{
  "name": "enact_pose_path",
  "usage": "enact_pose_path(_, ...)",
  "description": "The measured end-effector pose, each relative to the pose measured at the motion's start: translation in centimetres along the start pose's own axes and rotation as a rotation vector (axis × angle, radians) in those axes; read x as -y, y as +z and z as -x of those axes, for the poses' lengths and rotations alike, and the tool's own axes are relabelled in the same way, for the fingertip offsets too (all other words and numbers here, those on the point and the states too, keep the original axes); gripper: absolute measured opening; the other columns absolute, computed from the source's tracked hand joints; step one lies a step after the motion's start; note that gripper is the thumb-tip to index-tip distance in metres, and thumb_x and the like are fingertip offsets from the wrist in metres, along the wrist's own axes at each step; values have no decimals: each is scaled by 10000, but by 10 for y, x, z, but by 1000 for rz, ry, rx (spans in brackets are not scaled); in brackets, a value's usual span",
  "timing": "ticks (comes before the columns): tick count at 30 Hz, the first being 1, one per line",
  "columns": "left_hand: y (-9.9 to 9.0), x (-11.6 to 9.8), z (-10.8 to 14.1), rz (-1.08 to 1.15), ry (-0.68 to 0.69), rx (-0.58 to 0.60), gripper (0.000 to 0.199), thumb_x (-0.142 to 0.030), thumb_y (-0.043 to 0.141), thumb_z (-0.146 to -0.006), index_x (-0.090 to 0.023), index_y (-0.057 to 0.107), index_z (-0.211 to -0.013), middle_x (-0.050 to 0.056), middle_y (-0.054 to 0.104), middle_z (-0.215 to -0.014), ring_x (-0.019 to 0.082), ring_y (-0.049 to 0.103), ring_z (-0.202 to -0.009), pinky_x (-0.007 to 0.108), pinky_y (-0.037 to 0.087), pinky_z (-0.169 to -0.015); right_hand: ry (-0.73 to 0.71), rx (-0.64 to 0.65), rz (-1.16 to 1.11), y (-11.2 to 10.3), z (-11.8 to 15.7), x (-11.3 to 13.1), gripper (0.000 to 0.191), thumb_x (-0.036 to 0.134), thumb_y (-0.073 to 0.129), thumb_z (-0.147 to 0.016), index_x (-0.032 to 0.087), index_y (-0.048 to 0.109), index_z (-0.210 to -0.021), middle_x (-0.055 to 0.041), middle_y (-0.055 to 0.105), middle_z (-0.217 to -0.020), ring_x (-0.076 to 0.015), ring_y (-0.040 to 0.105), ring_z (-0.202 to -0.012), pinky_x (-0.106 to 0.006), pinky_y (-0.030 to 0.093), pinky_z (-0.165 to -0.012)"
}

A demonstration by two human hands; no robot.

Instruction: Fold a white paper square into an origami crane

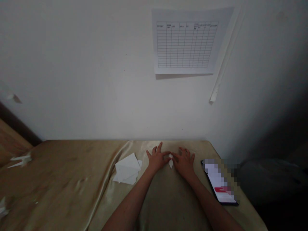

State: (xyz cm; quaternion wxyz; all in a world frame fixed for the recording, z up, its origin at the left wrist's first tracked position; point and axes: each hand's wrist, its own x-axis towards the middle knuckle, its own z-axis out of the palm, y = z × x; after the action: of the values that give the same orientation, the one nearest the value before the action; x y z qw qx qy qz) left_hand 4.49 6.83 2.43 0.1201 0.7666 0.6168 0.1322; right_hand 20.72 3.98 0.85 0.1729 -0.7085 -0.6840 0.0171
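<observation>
A small folded piece of white paper (171,164), narrow and pointed at its lower end, lies on the cloth between my two hands. My left hand (157,159) grips its left side with thumb and index finger, the other fingers fanned outward. From the right, my right hand (184,161) pinches the same paper between thumb and index finger. Fingertips hide part of its upper end. To the left of my left forearm lies a loose pile of white paper sheets (127,168), overlapping at different angles.
A shiny gold cloth (96,160) with a raised fold covers the table. A lit phone (220,184) lies at the right edge. White paper pieces (21,159) sit at far left. The wall behind carries a printed table sheet (186,45) and a white strip (223,64).
</observation>
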Motion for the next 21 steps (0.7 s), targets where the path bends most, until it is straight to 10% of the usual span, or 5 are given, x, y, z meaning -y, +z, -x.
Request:
enact_pose_path(14,7,1,0,-14,-9,-48,519,-535,632,-849,-514,510,-1352,1,230,-1634,378,242,-1457,791,35,-1084,-6,24,29,7,-1,0,395,457,494,-945,492,521,-1337,-73,390,-1507,-329,273,-1407,-695,120,-1089)
enact_pose_path(21,6,1,2,15,60,-79,449,-474,655,-861,-550,551,-1291,-28,255,-1620,350,272,-1443,789,37,-1087,13,-47,-4,13,-2,-6,433,469,525,-920,297,568,-1315,-126,488,-1400,-302,361,-1332,-600,173,-1115)
